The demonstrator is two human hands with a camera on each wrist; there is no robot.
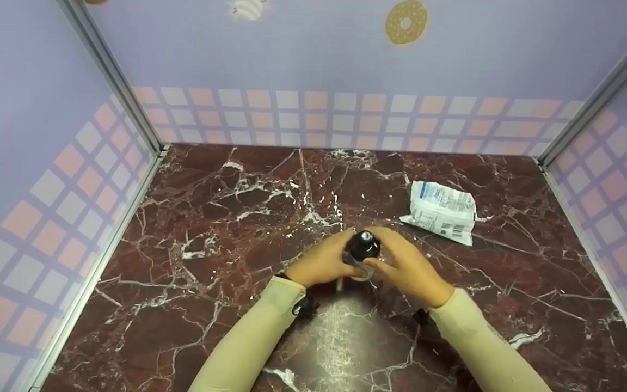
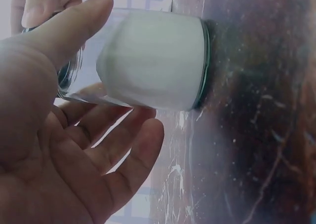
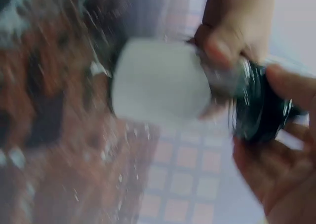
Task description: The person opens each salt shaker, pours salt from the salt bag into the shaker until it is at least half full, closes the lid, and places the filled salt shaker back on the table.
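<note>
Upright at the middle of the table stands a clear glass jar (image 2: 153,61) partly filled with white contents. Its black cap (image 1: 365,245) tapers to a small silver-coloured tip. My left hand (image 1: 321,261) holds the jar's upper part, thumb on one side and fingers round the other. From the other side my right hand (image 1: 414,269) grips the cap between thumb and fingers, plainly seen in the right wrist view around the dark cap (image 3: 259,105). The jar's base is close to the tabletop in the left wrist view.
A crumpled white printed packet (image 1: 441,212) lies behind and to the right of the hands. White specks are scattered on the dark red marbled table (image 1: 226,228). Lilac panels (image 1: 319,60) with checkered borders enclose the back and both sides.
</note>
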